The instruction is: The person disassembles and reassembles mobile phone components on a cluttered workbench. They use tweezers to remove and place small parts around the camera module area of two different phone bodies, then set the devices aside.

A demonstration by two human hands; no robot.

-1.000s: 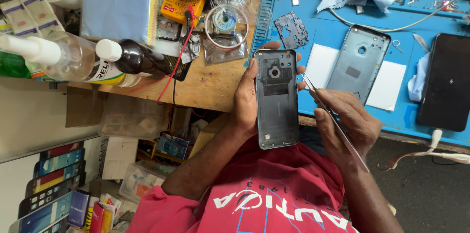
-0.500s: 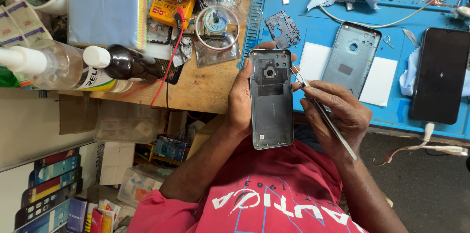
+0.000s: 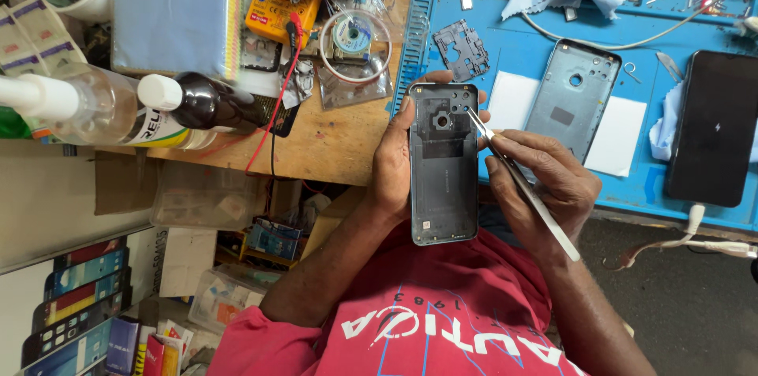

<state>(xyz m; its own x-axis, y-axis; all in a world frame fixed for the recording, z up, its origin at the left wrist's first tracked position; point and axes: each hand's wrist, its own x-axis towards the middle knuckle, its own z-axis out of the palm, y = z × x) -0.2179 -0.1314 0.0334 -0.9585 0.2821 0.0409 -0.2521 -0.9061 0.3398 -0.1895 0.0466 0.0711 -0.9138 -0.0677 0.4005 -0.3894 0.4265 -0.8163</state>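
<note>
At centre frame, the opened phone [image 3: 443, 163] stays clasped in the left hand [image 3: 392, 161]; the right hand [image 3: 545, 182], at three o'clock, still pinches tweezers [image 3: 521, 183], tips now touching its camera cutout; a back cover [image 3: 573, 99] lies at one o'clock.

Bright, even daylight across the whole frame, with only soft, faint shadows. Mostly sharp, though slightly blurred on the clear bottles [image 3: 95, 111] at middle left. Mild glare on the black phone screen [image 3: 713, 127] at right.
</note>
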